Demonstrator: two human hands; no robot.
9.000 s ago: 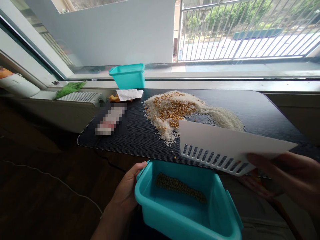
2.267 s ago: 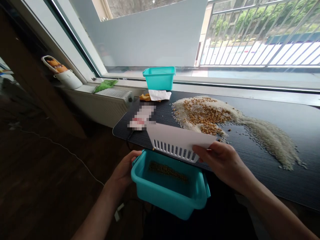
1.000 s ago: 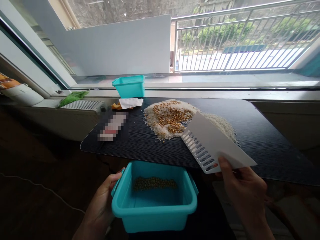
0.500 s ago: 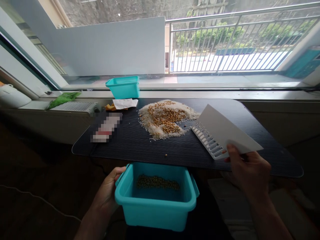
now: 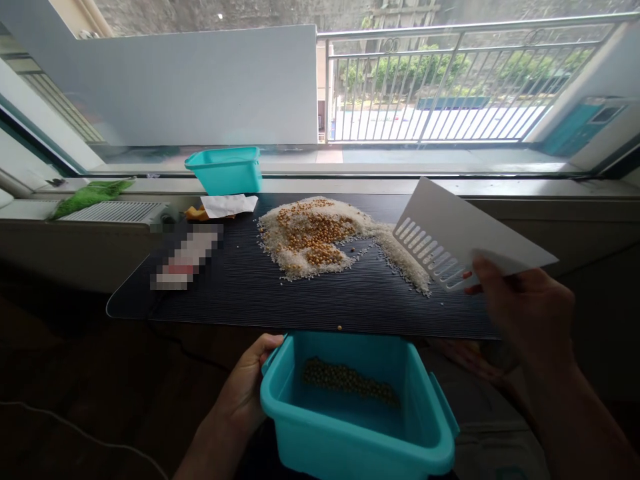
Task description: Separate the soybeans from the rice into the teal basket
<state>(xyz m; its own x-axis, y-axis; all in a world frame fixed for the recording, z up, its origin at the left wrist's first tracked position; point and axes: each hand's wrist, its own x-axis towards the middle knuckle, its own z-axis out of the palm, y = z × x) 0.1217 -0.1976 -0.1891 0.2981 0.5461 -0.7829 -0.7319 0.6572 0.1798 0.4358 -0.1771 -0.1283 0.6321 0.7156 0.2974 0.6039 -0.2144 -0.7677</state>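
Observation:
My left hand (image 5: 245, 390) grips the left rim of a teal plastic bin (image 5: 357, 440), held just under the table's front edge. A band of small greenish-brown beans (image 5: 350, 381) lies along the bin's floor. In my right hand (image 5: 525, 300) is a white slotted scraper (image 5: 465, 227), pinched near its lower right edge and tilted above the table. Left of the scraper spreads a pile of white rice (image 5: 295, 263) mixed with yellow beans (image 5: 320, 230). A strip of rice trails from the pile to beneath the scraper. One loose bean (image 5: 340, 327) sits at the table's front edge, just above the bin.
The dark table (image 5: 240, 293) stands against a windowsill. A second teal bin (image 5: 227, 172), a white paper (image 5: 230, 205) and a blurred-out item (image 5: 187, 259) are at the left. Further left, a green cloth (image 5: 93, 198) lies on a radiator (image 5: 120, 212).
My right hand has raised the scraper, and the rice strip beneath it now shows. The bin has shifted right and tilted slightly. The loose bean has moved to the table's front edge.

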